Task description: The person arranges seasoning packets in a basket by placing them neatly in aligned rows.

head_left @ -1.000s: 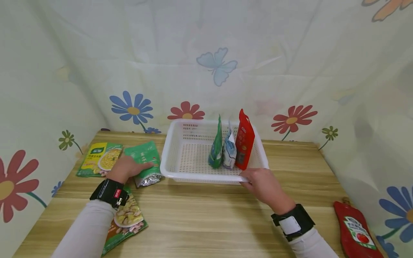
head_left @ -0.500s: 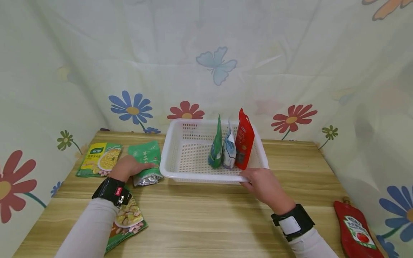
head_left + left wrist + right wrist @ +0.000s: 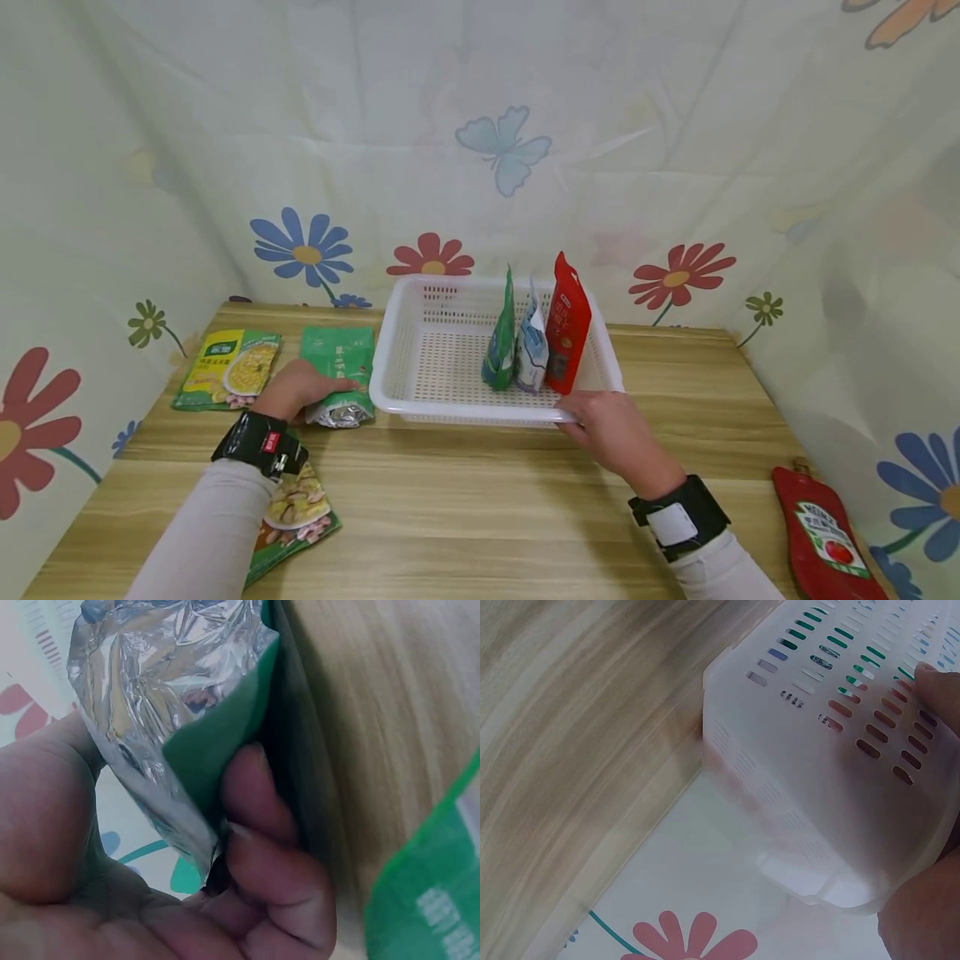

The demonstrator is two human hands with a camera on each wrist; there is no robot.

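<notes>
Grip closed on green pouch [image 3: 343,354] beside white basket [image 3: 465,410]

The green pouch is gripped by the left hand [image 3: 296,390]: in the left wrist view, the thumb is set on one side of it and curled fingers [image 3: 277,877] are seen on the other, with the crinkled foil base between them. It is placed just left of the white basket, on or just above the table [image 3: 465,517] (whether any lift is under way cannot be told from these views). The near rim of the basket is held at its right corner by the right hand [image 3: 611,429], with a fingertip seen against the slotted wall in the right wrist view.

Inside the basket, a slim green pack [image 3: 501,354], a blue-and-white pack [image 3: 532,354] and a red pack [image 3: 567,333] are stood on edge, side by side, toward the right.

The step in hand is judged to be the picking up of the pouch, while the basket is steadied. For the next move, a firm pinch, a lift above the left rim and a turn onto the foil base would seem to be called for, if the pouch is to be stood in the row. The basket would best be held firm meanwhile.

At the left, a yellow packet [image 3: 225,371] is laid flat, and a brown-and-green packet [image 3: 296,508] is partly covered by the left forearm.
</notes>
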